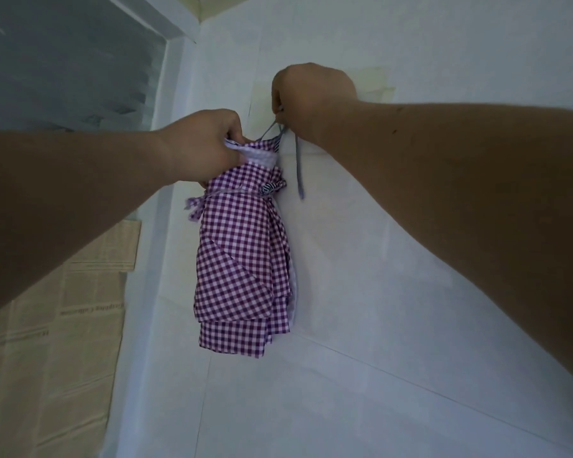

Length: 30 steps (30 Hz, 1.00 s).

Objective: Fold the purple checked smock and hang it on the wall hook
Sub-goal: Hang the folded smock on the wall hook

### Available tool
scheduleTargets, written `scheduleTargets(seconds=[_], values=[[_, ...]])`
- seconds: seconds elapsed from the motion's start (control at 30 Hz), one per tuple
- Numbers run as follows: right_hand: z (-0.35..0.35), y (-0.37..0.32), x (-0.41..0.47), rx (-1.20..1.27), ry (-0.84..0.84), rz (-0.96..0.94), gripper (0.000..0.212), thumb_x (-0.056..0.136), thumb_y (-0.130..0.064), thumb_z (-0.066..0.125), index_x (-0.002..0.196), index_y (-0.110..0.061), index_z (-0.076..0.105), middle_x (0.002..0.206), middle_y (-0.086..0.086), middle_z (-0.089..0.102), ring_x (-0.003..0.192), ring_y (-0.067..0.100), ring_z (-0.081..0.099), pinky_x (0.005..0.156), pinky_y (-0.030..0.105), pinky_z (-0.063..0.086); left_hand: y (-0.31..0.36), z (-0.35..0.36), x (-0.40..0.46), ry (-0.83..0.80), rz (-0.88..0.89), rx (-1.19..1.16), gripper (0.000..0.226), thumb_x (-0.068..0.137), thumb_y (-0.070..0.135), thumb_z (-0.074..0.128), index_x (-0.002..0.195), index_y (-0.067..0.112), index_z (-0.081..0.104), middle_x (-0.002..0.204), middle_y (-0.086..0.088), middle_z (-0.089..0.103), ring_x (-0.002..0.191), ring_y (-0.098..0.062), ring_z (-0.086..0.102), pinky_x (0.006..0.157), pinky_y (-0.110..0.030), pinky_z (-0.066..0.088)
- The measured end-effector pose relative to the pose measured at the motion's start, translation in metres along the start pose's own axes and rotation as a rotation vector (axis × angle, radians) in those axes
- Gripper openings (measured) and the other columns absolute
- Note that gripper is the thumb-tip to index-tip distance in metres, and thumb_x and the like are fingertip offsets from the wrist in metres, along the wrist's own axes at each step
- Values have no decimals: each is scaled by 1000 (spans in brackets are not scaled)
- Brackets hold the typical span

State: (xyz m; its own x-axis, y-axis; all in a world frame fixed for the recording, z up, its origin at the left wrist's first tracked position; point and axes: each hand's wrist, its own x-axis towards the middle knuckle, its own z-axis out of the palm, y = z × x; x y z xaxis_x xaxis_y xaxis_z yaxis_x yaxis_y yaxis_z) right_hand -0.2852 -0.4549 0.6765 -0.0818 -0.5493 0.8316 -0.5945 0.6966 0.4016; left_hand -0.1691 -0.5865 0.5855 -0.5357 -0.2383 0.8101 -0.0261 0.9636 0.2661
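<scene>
The purple checked smock (pixel 242 259) hangs as a folded, tied bundle against the white wall (pixel 377 292). My left hand (pixel 199 147) grips the bundle's top, at its white edge. Up and to the right, my right hand (pixel 308 94) pinches the smock's thin grey strap (pixel 299 166), whose loose end dangles beside the bundle. The wall hook is hidden behind my right hand.
A window with a white frame (pixel 166 77) sits at the upper left. Sheets of newspaper (pixel 63 309) cover the surface at the lower left. Pale tape patches (pixel 374 81) mark the wall just right of my right hand.
</scene>
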Motion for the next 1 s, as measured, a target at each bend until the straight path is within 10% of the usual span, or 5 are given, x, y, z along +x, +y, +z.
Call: scheduleTargets(seconds=[0.37, 0.53, 0.63, 0.83, 1.0], values=[[0, -16, -39, 19, -108, 75, 33, 98, -21, 57, 128, -9, 59, 135, 14, 45, 123, 34, 49, 95, 42, 42, -24, 30, -34, 9, -271, -615, 10, 101, 27, 71, 97, 21, 63, 105, -10, 74, 84, -19, 71, 68, -34, 61], [6, -29, -88, 507, 73, 229, 23, 93, -22, 57, 114, -12, 53, 100, 2, 57, 87, 20, 58, 72, 33, 46, -21, 37, -40, 40, -367, -893, 6, 102, 22, 69, 107, 19, 66, 108, -9, 77, 89, -20, 73, 76, -38, 62], [12, -46, -116, 666, -94, 323, 23, 97, -36, 53, 94, -13, 55, 76, -4, 57, 64, 10, 53, 56, 28, 39, -19, 37, -44, 74, -394, -1059, 17, 101, 15, 70, 118, 14, 69, 112, -10, 77, 92, -23, 76, 72, -35, 61], [25, -71, -146, 1095, -326, 437, 41, 105, -49, 48, 103, -13, 66, 94, 3, 70, 83, 17, 67, 67, 28, 53, -9, 40, -65, 105, -507, -1228, 25, 102, 21, 69, 126, 15, 71, 109, -6, 81, 94, -22, 80, 68, -33, 64], [36, -71, -164, 1476, -349, 563, 17, 104, -33, 55, 92, -24, 63, 103, 4, 74, 99, 24, 72, 86, 33, 60, -11, 50, -96, -111, -576, -1154, 32, 101, 38, 68, 124, 16, 74, 113, -2, 81, 108, -23, 76, 97, -40, 58]])
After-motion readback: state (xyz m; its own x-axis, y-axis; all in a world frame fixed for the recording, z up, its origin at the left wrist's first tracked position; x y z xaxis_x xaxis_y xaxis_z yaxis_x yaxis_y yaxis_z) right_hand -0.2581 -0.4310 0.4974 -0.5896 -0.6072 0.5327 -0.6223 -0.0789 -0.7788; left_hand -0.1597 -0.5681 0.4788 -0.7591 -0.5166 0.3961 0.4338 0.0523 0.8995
